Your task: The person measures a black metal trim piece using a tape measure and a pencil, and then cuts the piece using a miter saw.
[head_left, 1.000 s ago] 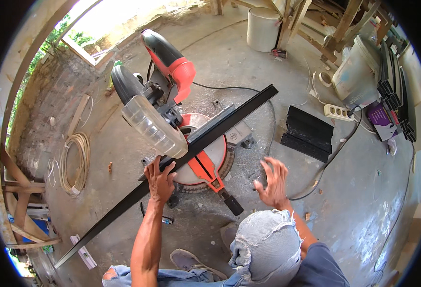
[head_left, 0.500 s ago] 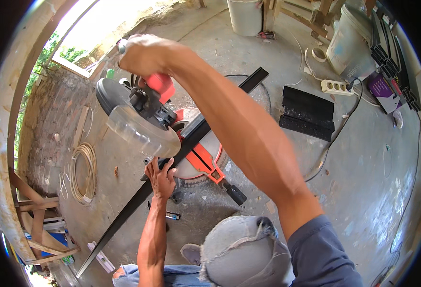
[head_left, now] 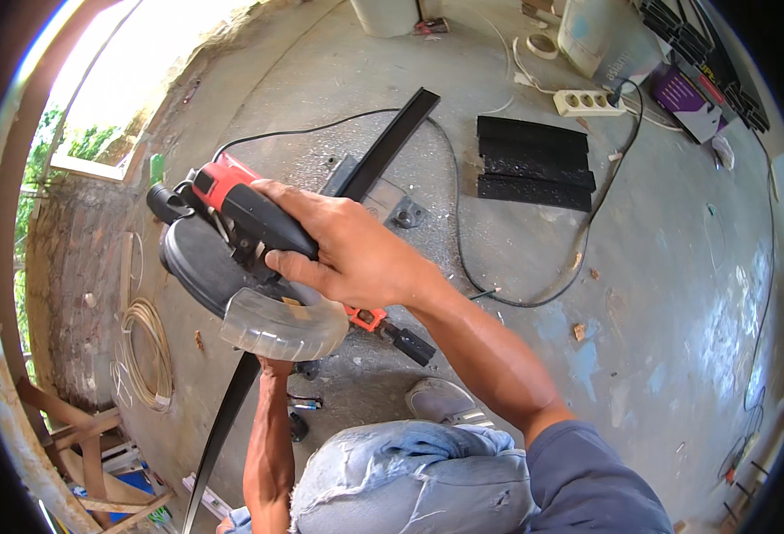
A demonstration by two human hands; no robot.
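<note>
Mitre saw (head_left: 241, 267) in red and black sits on the concrete floor (head_left: 659, 338) directly ahead of the person, its head swung down over a long black bar (head_left: 383, 151). That bar runs on a diagonal from the upper middle of the view, passes under the saw, and comes out again at the lower left, where it stretches toward the bottom edge. The right hand (head_left: 356, 254) is wrapped around the saw's black handle, fingers curled shut over the grip and the thumb lying along the top. The left hand (head_left: 274, 367) reaches up from below and is mostly hidden under the saw's clear blade guard (head_left: 281, 325) (only the wrist and the heel of the palm show), so I cannot tell whether its fingers are spread or gripping; it meets the bar right at the saw. A knee in pale, frayed denim (head_left: 410, 481) fills the lower middle, with a grey shoe (head_left: 441, 400) just above it.

A black power cord (head_left: 463, 240) loops across the floor from the saw toward a white socket strip (head_left: 592, 102) at the upper right. Short black bar pieces (head_left: 534, 165) lie side by side near that strip, well apart from the saw. A coil of pale tubing (head_left: 147, 356) rests on the floor at the left, close to a brick wall (head_left: 67, 267).
</note>
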